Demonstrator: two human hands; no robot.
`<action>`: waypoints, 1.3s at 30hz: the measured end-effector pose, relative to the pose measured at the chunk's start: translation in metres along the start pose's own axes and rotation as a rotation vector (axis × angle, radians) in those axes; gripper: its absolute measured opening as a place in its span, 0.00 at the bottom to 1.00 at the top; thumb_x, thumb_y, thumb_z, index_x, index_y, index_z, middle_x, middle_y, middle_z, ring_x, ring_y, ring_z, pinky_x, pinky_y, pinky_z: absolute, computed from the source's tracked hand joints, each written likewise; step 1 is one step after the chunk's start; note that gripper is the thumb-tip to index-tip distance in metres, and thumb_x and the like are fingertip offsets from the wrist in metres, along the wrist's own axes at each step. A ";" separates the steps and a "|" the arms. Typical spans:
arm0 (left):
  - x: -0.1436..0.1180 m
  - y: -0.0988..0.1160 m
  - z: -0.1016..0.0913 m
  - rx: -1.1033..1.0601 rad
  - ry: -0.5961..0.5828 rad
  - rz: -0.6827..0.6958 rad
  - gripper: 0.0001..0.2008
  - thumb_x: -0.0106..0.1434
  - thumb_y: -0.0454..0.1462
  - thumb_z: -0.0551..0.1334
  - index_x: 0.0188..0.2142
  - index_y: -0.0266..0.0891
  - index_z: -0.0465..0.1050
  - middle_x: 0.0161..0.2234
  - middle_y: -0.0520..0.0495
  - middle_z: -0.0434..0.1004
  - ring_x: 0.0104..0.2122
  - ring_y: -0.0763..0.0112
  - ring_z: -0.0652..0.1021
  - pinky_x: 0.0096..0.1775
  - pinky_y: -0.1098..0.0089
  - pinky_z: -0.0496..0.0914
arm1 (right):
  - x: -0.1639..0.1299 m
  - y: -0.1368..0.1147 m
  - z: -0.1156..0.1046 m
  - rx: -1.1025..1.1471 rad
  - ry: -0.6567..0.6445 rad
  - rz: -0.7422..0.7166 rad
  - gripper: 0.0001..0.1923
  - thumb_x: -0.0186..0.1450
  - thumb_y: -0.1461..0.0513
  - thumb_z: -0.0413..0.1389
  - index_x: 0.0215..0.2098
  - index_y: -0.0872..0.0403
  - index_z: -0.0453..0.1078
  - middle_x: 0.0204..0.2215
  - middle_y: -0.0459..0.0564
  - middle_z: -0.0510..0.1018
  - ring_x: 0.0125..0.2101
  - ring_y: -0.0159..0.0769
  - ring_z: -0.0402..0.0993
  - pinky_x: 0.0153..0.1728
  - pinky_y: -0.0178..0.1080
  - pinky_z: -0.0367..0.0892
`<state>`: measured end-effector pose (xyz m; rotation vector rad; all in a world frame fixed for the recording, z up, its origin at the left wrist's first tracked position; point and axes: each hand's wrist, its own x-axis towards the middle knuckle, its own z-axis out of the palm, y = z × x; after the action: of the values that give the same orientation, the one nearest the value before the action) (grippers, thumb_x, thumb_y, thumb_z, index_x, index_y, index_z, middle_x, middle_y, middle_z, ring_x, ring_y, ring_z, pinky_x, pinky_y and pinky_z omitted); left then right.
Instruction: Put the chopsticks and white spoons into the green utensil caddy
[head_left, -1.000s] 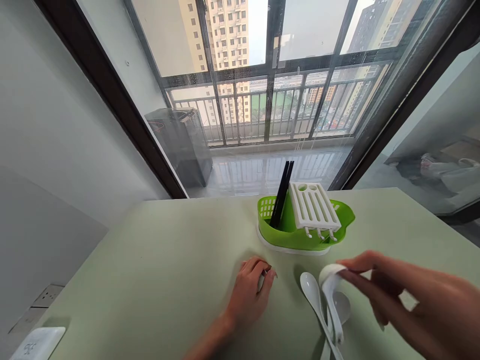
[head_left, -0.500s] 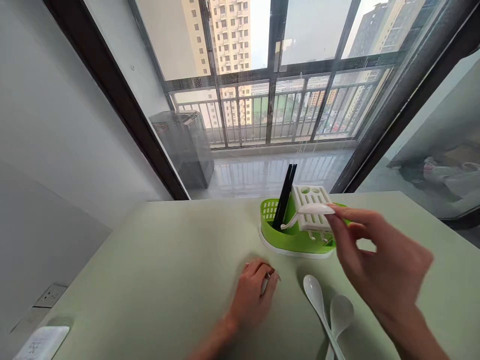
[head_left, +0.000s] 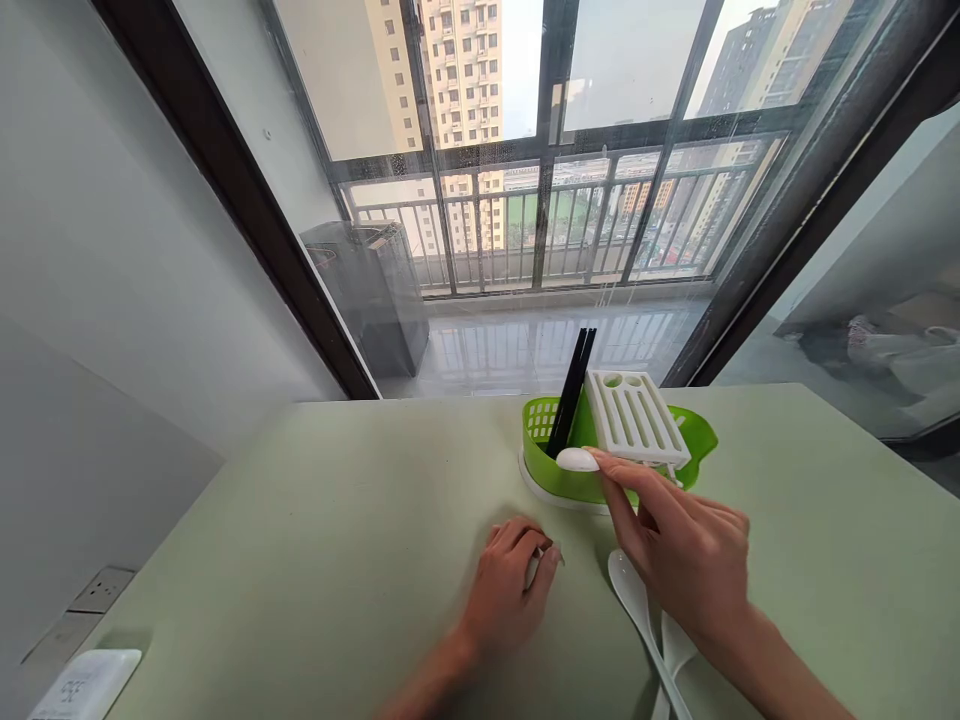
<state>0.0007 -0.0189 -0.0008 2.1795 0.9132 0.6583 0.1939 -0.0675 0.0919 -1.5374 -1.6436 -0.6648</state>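
My right hand [head_left: 679, 545] pinches a small white spoon [head_left: 577, 460] between thumb and fingertips, just in front of the green basket [head_left: 559, 485]. Only its rounded end shows; the rest is hidden by my fingers. My left hand [head_left: 506, 580] rests on the table, fingers curled round something whitish that is mostly covered. Two white spoons lie crossed below my right hand: a long one [head_left: 634, 590] on top and another [head_left: 677, 645] partly hidden under my forearm. Black chopsticks [head_left: 574, 390] lean in the basket, beside a slotted white rack [head_left: 637, 415].
The pale green table [head_left: 337, 540] has its far edge against a glass door. A white rounded object [head_left: 90, 685] sits at the near left corner. A wall socket [head_left: 101, 590] is on the left, with a dark cabinet [head_left: 367, 290] beyond the glass.
My right hand has moved left and slightly down with the spoon, uncovering the basket's right end. The spoon's hooked end no longer shows. My left hand has stayed in place.
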 end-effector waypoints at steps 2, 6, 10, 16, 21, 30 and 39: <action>0.000 0.000 0.000 0.003 -0.001 0.002 0.12 0.75 0.38 0.56 0.36 0.42 0.75 0.40 0.45 0.80 0.42 0.61 0.78 0.49 0.58 0.68 | -0.004 -0.002 0.000 0.012 -0.014 0.004 0.09 0.71 0.67 0.60 0.47 0.49 0.75 0.41 0.43 0.88 0.20 0.25 0.79 0.25 0.31 0.67; 0.000 -0.001 0.000 0.017 0.000 0.010 0.12 0.74 0.38 0.57 0.35 0.41 0.76 0.41 0.45 0.80 0.42 0.61 0.78 0.49 0.58 0.68 | -0.007 -0.004 0.000 0.017 -0.013 0.010 0.06 0.71 0.67 0.61 0.45 0.51 0.75 0.40 0.43 0.88 0.20 0.23 0.77 0.23 0.30 0.65; 0.000 -0.001 0.001 0.039 0.020 0.033 0.11 0.74 0.37 0.58 0.35 0.42 0.76 0.40 0.45 0.80 0.42 0.62 0.79 0.48 0.60 0.70 | -0.002 -0.006 0.001 -0.033 -0.031 0.017 0.02 0.72 0.65 0.61 0.41 0.51 0.76 0.38 0.40 0.88 0.18 0.21 0.74 0.23 0.31 0.62; 0.000 0.001 0.001 0.072 0.058 0.051 0.12 0.73 0.34 0.57 0.34 0.42 0.75 0.39 0.49 0.80 0.40 0.65 0.79 0.47 0.62 0.70 | -0.001 -0.008 0.007 -0.122 -0.005 0.030 0.06 0.73 0.60 0.59 0.37 0.51 0.75 0.33 0.37 0.87 0.14 0.22 0.66 0.19 0.34 0.56; 0.000 -0.001 0.002 0.072 0.046 0.061 0.11 0.73 0.34 0.57 0.34 0.41 0.75 0.39 0.47 0.80 0.41 0.64 0.78 0.47 0.62 0.69 | -0.001 -0.015 0.003 -0.126 -0.070 0.105 0.06 0.74 0.61 0.56 0.38 0.50 0.74 0.37 0.35 0.86 0.15 0.21 0.67 0.19 0.34 0.55; 0.001 -0.004 0.003 0.049 0.035 0.058 0.11 0.74 0.36 0.57 0.34 0.41 0.74 0.39 0.47 0.79 0.41 0.64 0.77 0.47 0.61 0.68 | 0.007 -0.026 -0.027 0.004 -0.123 0.146 0.06 0.75 0.61 0.54 0.41 0.50 0.73 0.43 0.39 0.85 0.17 0.20 0.69 0.18 0.31 0.57; 0.000 -0.007 0.005 0.051 0.037 0.065 0.11 0.74 0.36 0.57 0.35 0.41 0.74 0.39 0.48 0.79 0.41 0.64 0.78 0.49 0.61 0.68 | -0.015 -0.002 -0.067 0.191 -0.401 0.132 0.07 0.75 0.55 0.53 0.46 0.45 0.72 0.30 0.38 0.83 0.17 0.24 0.74 0.19 0.29 0.65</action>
<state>0.0009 -0.0167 -0.0091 2.2569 0.8900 0.7163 0.2036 -0.1300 0.1175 -1.6946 -1.8129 -0.1250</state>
